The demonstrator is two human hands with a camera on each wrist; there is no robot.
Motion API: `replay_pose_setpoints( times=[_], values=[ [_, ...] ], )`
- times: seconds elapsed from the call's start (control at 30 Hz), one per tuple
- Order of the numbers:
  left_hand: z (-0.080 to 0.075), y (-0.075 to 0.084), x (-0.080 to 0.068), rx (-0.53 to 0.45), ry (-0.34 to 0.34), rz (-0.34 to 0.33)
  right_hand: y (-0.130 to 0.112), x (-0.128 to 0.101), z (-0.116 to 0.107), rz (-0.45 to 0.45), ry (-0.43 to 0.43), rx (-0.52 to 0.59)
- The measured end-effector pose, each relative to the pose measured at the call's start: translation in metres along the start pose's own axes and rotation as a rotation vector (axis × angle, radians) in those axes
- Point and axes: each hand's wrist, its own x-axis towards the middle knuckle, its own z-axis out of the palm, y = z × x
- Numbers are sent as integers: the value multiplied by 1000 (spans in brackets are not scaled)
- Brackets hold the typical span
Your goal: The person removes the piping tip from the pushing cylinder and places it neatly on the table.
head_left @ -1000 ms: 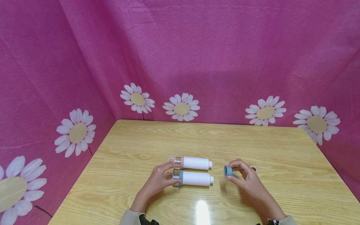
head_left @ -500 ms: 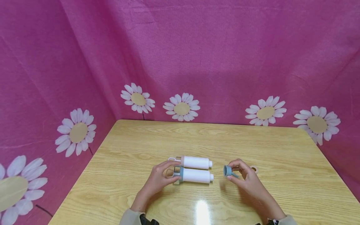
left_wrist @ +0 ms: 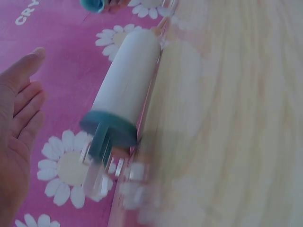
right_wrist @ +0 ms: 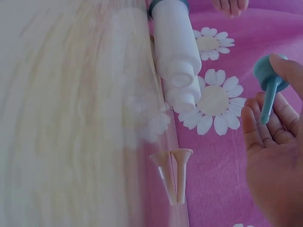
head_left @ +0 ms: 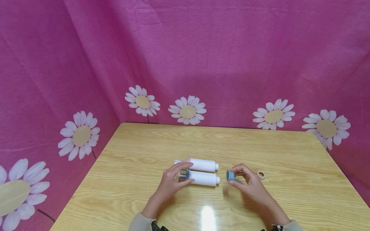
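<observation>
Pink fabric backdrop printed with white daisies [head_left: 202, 57] encloses the bench on three sides. Work surface: glossy light-wood table [head_left: 208, 141], ceiling light reflected near my edge. Two white plastic cylindrical bottles lie side by side at centre, necks pointing right: the far one, with a beige collar [head_left: 202, 164], and the near one, with a blue collar and clear plunger end [head_left: 202, 178]. My left hand [head_left: 171, 183] reaches in from below left; thumb and fingers curl round the blue-collared end of the near bottle, which rests on the table. My right hand [head_left: 250, 186] hovers just right of the bottle necks, fingertips pinching a small blue plastic funnel [head_left: 230, 175] by its stem, mouth facing the bottles, not touching them. A small beige funnel [head_left: 261, 174] sits on the table just beyond my right hand.
</observation>
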Motion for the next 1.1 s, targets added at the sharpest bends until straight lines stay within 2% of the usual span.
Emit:
replay_pose_setpoints(
  times=[0.13,0.37,0.47,0.63,0.73,1.1],
  values=[
    [9,6,4,-1,-27,-10,-1,2,6,20,1,-16],
    [25,14,8,-33,-93,-21,-3,3,17,121,-46,-59],
    [30,16,9,-37,-123,5,-3,5,21,126,-64,-72],
    [37,18,11,-20,-149,70,-5,7,27,119,-89,-62],
    [39,19,11,-1,-159,87,-7,7,28,105,-104,-55],
    [42,23,13,-32,-194,74,-8,9,35,45,-158,-8]
  ],
)
